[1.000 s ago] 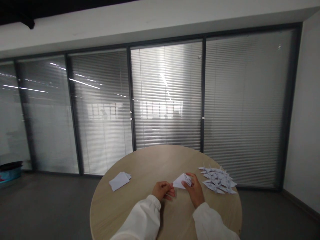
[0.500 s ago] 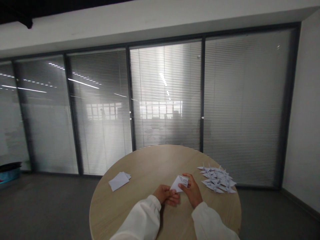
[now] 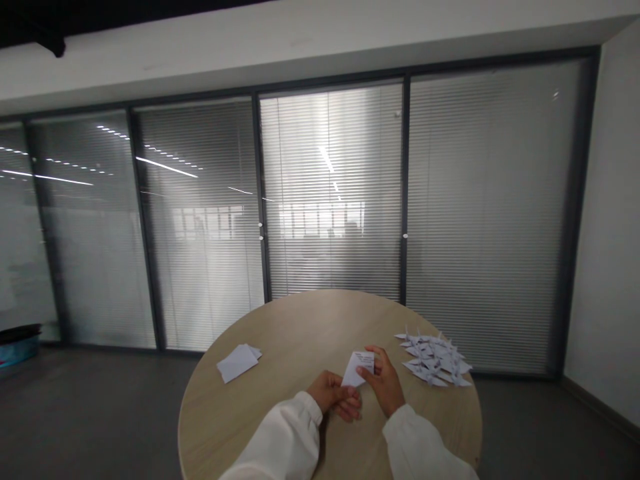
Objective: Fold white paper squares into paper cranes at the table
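One folded paper (image 3: 352, 376) was pinched above the bench (image 3: 310, 327), left hand (image 3: 334, 394) at its lower corner, right hand (image 3: 385, 380) at its right edge, presumably to steady it from two sides. Flat sheets (image 3: 237, 364) lay left, paper cranes (image 3: 434, 360) right, likely leaving working room.

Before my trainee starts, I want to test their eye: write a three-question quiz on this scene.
1. True or false: the left hand and right hand both touch the folded white printed paper.
2. The pile of pointed white paper figures lies A) left or B) right of both hands?
3. Fill in: the overlapping flat white paper pieces lie nearer the ____ hand.
Key: 1 true; 2 B; 3 left.
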Tool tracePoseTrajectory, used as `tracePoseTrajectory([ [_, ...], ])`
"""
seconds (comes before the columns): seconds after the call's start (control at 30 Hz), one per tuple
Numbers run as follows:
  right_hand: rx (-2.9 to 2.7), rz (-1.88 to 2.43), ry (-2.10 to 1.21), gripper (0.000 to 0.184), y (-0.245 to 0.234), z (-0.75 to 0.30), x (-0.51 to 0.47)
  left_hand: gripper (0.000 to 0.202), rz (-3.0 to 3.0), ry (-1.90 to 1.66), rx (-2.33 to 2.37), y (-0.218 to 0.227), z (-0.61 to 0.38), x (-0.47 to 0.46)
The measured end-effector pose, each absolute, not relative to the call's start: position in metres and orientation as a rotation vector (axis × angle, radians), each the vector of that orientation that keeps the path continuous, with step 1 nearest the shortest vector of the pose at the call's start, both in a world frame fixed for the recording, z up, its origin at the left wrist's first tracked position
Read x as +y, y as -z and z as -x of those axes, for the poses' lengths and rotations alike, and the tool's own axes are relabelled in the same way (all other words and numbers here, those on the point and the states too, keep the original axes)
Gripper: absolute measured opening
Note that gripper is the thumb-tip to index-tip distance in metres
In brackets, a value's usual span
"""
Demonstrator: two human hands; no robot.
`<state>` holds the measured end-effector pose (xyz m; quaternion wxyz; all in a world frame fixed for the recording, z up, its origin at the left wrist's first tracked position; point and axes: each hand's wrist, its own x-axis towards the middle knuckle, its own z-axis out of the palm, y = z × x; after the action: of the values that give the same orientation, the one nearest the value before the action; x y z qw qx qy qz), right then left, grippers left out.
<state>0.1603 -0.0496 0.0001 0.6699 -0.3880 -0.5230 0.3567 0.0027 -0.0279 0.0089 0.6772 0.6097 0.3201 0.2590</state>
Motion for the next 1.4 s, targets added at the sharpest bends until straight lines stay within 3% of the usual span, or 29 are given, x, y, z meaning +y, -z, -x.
tracePoseTrajectory([
  [0.4, -1.223, 0.854, -0.893, 0.053, -0.009, -0.158, -0.057, 0.049, -1.324, -0.6, 0.749, -0.008, -0.008, -0.029],
  [0.8, -1.232, 0.838, -0.915, 0.055, -0.009, -0.158, -0.057, 0.038, -1.368, -0.612, 0.813, -0.009, -0.01, -0.03],
  [1.4, -1.254, 0.823, -0.996, 0.061, -0.01, -0.154, -0.059, 0.042, -1.468, -0.67, 0.808, -0.013, -0.009, -0.031],
])
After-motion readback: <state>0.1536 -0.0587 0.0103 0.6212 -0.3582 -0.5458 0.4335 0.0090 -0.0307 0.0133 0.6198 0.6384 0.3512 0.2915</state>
